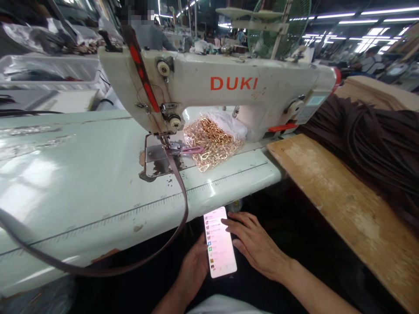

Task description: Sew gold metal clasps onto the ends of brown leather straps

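A lit smartphone showing a list on its screen rests in my left hand, below the front edge of the sewing table. The left fingers are mostly hidden behind the phone. Over the upper right of the screen, my right hand has its fingers stretched out, one fingertip at the glass; it holds nothing. Ahead stands a white sewing machine marked DUKI. A narrow brown strap runs from under its presser foot, off the table edge and back to the left.
A plastic bag of gold-coloured metal clasps lies under the machine arm, with a pink-handled tool beside it. To the right, dark brown straps are heaped by a wooden board. White crates stand at the left back.
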Action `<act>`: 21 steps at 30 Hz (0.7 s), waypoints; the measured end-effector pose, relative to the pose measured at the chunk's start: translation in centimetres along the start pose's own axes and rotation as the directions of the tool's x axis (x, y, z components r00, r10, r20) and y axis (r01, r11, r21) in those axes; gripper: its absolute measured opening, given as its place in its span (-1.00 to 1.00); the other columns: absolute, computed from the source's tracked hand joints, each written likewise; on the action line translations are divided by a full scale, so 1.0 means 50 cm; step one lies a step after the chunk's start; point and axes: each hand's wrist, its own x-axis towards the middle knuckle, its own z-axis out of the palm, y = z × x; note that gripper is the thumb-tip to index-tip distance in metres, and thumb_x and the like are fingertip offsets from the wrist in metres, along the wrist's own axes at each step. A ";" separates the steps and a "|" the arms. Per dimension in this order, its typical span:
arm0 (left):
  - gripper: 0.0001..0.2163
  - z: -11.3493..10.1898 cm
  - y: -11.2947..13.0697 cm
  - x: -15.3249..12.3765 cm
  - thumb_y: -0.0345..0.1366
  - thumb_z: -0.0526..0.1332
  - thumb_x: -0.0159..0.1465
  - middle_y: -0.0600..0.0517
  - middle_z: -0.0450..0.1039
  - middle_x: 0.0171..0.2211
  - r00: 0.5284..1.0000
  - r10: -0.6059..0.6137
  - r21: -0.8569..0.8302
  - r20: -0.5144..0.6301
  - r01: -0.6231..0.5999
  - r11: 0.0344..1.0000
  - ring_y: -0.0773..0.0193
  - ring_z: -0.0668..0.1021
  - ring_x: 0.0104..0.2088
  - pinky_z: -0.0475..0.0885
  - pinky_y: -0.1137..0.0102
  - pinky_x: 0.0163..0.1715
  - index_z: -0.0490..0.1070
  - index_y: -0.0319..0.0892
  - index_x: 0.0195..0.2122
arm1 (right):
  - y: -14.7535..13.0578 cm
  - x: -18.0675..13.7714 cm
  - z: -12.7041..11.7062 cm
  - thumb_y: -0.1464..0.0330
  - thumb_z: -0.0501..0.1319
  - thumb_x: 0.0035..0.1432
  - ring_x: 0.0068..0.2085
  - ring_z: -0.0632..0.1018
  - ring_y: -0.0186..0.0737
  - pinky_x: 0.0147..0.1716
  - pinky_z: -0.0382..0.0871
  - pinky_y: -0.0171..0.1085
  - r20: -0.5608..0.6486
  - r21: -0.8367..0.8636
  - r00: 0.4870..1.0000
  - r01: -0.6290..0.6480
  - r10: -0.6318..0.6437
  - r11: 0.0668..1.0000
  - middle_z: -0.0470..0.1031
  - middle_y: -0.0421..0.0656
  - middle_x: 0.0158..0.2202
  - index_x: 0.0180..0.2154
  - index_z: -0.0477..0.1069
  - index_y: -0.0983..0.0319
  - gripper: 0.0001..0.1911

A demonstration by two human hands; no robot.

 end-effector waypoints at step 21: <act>-0.60 -0.007 -0.003 0.002 -0.41 0.03 0.30 -0.05 0.44 0.04 1.000 -0.014 -0.044 0.023 0.015 0.999 0.03 0.40 0.12 0.22 0.17 0.11 0.28 -0.18 0.18 | 0.008 -0.005 0.006 0.41 -0.01 0.37 0.11 0.34 -0.10 0.08 0.18 -0.01 -0.060 -0.038 0.998 0.012 -0.014 0.999 0.46 -0.08 0.01 -0.04 0.32 0.22 -0.79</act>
